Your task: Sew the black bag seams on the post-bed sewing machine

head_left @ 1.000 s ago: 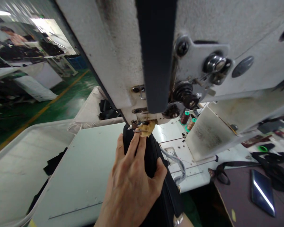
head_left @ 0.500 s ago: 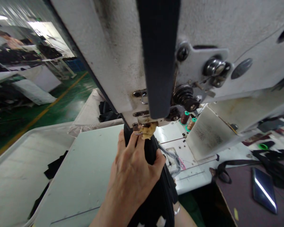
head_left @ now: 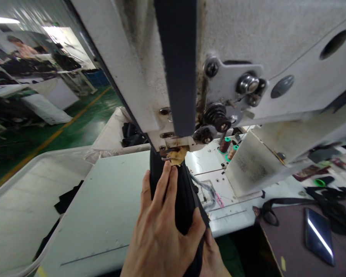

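Observation:
Black fabric [head_left: 183,207] runs under the head of a sewing machine [head_left: 144,77], beside a yellowish piece [head_left: 177,156] at the needle area. My left hand [head_left: 164,227] lies on top of this fabric with fingers spread, its fingertips just below the yellowish piece and its thumb at the right edge. Lower down, my right hand [head_left: 213,256] is at the right side of the fabric, partly behind my left hand. Its fingers are mostly hidden, so its grip cannot be made out.
Thread spools [head_left: 225,145] stand behind the machine bed. At the right, a phone [head_left: 318,235] and black straps [head_left: 331,204] lie on a dark surface. A white bin [head_left: 14,215] holds black pieces at the left. A person [head_left: 23,48] sits far back left.
My left hand has slid down the fabric, away from the needle area, and its fingers look straighter. My right hand has come up along the fabric's right side. The camera view has shifted slightly.

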Tool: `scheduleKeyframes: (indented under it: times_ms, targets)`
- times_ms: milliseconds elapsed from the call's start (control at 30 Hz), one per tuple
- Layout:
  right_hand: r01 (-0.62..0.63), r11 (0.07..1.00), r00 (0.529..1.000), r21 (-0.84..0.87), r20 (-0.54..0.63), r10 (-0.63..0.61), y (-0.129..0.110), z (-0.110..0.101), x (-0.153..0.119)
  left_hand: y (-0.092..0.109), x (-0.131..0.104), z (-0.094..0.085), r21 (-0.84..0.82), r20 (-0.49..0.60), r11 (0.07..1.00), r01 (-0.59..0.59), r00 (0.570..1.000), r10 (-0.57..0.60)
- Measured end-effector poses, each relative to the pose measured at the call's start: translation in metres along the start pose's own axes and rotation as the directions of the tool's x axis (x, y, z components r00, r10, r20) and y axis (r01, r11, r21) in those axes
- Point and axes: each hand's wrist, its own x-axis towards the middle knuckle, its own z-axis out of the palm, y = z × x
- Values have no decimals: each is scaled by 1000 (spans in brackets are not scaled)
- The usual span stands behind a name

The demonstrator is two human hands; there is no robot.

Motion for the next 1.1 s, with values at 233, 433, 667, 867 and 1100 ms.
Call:
scheduleKeyframes:
  times_ms: [233, 433, 667, 867, 1100]
  targets:
    - [-70, 985, 998, 155, 5, 70, 5, 1, 12, -5, 12, 1, -5, -17, 1000, -16, 1000, 16]
    - [-132, 954, 991, 269, 20, 132, 2, 7, 20, -6, 24, 1, -6, 6, 1000, -2, 1000, 2]
    - [-156, 934, 987, 322, 18, 159, -1, 15, 31, -6, 40, -2, -17, 18, 1000, -15, 1000, 15]
    - [-62, 945, 991, 322, -93, 97, -7, 25, 39, -9, 54, -3, -45, -2, 997, -57, 998, 57]
    - [-27, 939, 998, 342, -38, 42, -3, 28, 51, -12, 63, 2, -9, 37, 999, 53, 998, -53]
